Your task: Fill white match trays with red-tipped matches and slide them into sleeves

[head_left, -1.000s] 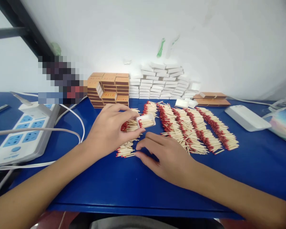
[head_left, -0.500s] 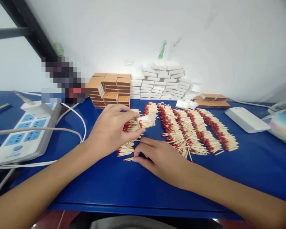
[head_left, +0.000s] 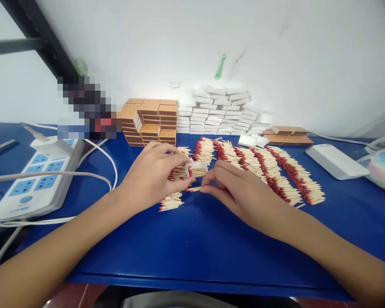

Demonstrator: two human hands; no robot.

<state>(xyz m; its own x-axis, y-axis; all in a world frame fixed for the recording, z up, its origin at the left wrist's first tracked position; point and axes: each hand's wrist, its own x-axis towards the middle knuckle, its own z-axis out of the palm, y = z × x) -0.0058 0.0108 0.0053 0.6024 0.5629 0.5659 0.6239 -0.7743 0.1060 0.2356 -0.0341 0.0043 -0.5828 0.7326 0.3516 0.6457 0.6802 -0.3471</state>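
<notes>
Held in my left hand (head_left: 155, 171) is a white matchbox tray (head_left: 197, 164), gripped between thumb and fingers, with red-tipped matches lying inside. Just right of it, my right hand (head_left: 232, 188) pinches a few matches (head_left: 195, 189) by their plain ends, their red heads pointing left below the tray. A small heap of matches (head_left: 171, 201) lies on the table beneath my left hand, partly covered by it. Long rows of matches (head_left: 291, 175) stretch out behind and right of my right hand, which hides part of them.
Orange-brown matchboxes (head_left: 150, 119) are stacked by the wall, beside a pile of white trays (head_left: 218, 113). More brown boxes (head_left: 288, 137) and a white device (head_left: 336, 161) stand right. A power strip (head_left: 38, 179) with white cables lies left on the blue table (head_left: 179, 252).
My right hand has lifted a few matches from the table and moved up and right, close to the tray. My left hand still holds the tray in nearly the same place.
</notes>
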